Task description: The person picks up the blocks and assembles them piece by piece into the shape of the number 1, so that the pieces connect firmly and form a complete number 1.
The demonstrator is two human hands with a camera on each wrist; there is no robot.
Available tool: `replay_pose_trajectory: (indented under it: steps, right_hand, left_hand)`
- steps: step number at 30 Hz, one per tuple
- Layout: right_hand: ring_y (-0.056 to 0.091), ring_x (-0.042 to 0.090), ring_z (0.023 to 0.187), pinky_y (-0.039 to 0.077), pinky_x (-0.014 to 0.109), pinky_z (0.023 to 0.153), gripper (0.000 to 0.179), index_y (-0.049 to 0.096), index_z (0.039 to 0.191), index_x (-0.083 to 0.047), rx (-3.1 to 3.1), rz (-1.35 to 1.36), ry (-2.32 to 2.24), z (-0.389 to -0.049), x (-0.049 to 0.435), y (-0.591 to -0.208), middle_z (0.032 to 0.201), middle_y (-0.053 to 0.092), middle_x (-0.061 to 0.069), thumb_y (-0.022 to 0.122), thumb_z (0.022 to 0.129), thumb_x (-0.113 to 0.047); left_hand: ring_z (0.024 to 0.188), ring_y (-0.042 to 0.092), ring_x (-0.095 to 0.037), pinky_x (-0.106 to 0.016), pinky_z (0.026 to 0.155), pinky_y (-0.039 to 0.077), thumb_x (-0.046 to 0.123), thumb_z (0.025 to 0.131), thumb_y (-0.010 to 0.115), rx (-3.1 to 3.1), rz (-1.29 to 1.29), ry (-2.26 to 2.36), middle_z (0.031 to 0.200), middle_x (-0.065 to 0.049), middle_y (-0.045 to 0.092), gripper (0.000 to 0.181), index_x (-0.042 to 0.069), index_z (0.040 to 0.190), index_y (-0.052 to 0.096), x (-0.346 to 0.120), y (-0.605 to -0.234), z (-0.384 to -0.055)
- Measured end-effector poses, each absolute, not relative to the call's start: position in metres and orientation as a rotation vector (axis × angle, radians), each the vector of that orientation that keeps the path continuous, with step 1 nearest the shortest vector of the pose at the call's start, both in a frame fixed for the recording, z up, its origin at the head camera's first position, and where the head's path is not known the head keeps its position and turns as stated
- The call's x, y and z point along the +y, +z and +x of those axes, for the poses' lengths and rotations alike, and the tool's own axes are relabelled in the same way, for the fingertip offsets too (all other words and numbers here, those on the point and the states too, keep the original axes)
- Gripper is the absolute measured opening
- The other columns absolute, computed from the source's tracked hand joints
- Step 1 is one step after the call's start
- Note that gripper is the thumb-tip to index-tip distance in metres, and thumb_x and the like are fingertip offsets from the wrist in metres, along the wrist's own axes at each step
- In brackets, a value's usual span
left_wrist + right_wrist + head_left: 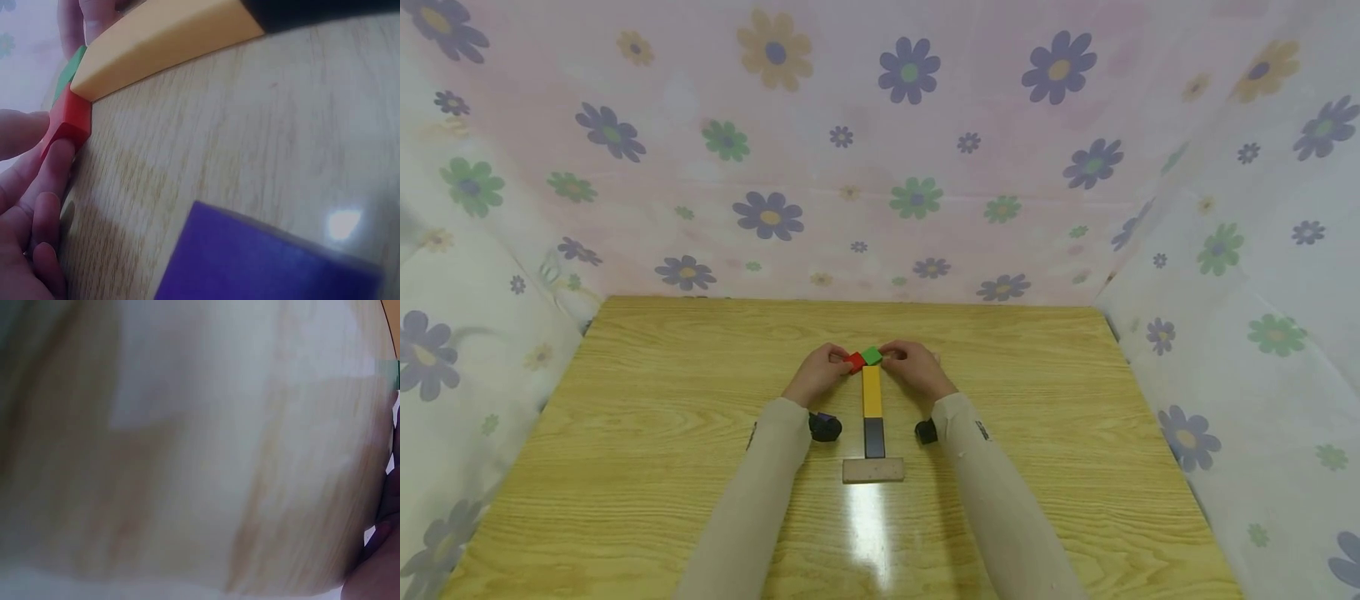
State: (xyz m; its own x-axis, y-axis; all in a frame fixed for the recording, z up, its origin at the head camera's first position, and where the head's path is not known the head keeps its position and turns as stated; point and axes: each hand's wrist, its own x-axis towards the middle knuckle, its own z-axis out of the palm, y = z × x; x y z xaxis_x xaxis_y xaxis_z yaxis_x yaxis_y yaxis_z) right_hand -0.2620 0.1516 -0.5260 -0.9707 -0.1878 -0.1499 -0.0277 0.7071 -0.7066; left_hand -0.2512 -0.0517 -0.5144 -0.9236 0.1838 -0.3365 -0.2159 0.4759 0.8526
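While the left hand [820,373] pinches the red block [855,362] between thumb and fingers, the right hand [919,367] pinches the green block [871,356], the two touching near the surface [625,450]'s far edge.

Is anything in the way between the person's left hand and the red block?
Nothing visible. The left hand pinches the red block directly; the green block sits on its other side, toward the right hand.
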Motion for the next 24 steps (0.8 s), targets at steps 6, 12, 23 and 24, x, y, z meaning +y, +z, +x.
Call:
replay_pose_trajectory:
  steps: [6, 12, 23, 24]
  right_hand:
    - [0.054, 0.013, 0.095, 0.016, 0.042, 0.091, 0.024, 0.061, 0.110, -0.029, 2.697, -0.178, -1.117, -0.2616, 0.1512, -0.5251, 0.103, 0.061, -0.007, 0.058, 0.086, -0.030]
    - [0.053, 0.016, 0.102, 0.014, 0.044, 0.092, 0.027, 0.060, 0.114, -0.027, 2.687, -0.204, -1.118, -0.2616, 0.1519, -0.5253, 0.111, 0.059, -0.005, 0.056, 0.088, -0.029]
    - [0.049, 0.015, 0.109, 0.014, 0.046, 0.092, 0.027, 0.060, 0.114, -0.030, 2.723, -0.236, -1.076, -0.2647, 0.1533, -0.5291, 0.118, 0.056, -0.007, 0.056, 0.087, -0.031]
    - [0.049, 0.016, 0.109, 0.014, 0.047, 0.092, 0.027, 0.060, 0.114, -0.030, 2.722, -0.237, -1.079, -0.2647, 0.1534, -0.5291, 0.118, 0.056, -0.007, 0.056, 0.087, -0.030]
  left_hand:
    - [0.090, 0.051, -0.021, -0.034, 0.078, 0.038, 0.024, 0.088, 0.056, 2.335, -0.022, 1.438, 0.105, -0.008, 0.057, 0.028, 0.008, 0.111, 0.053, -0.0532, -0.5150, -0.2521]
    - [0.092, 0.052, -0.021, -0.035, 0.079, 0.039, 0.025, 0.088, 0.056, 2.331, -0.023, 1.441, 0.105, -0.008, 0.057, 0.029, 0.008, 0.111, 0.053, -0.0538, -0.5167, -0.2529]
    - [0.086, 0.051, -0.020, -0.033, 0.075, 0.038, 0.024, 0.088, 0.056, 2.357, -0.025, 1.409, 0.099, -0.006, 0.058, 0.027, 0.008, 0.110, 0.053, -0.0528, -0.5166, -0.2527]
    - [0.086, 0.051, -0.020, -0.033, 0.074, 0.038, 0.024, 0.088, 0.056, 2.357, -0.024, 1.410, 0.099, -0.006, 0.057, 0.028, 0.008, 0.110, 0.052, -0.0526, -0.5166, -0.2526]
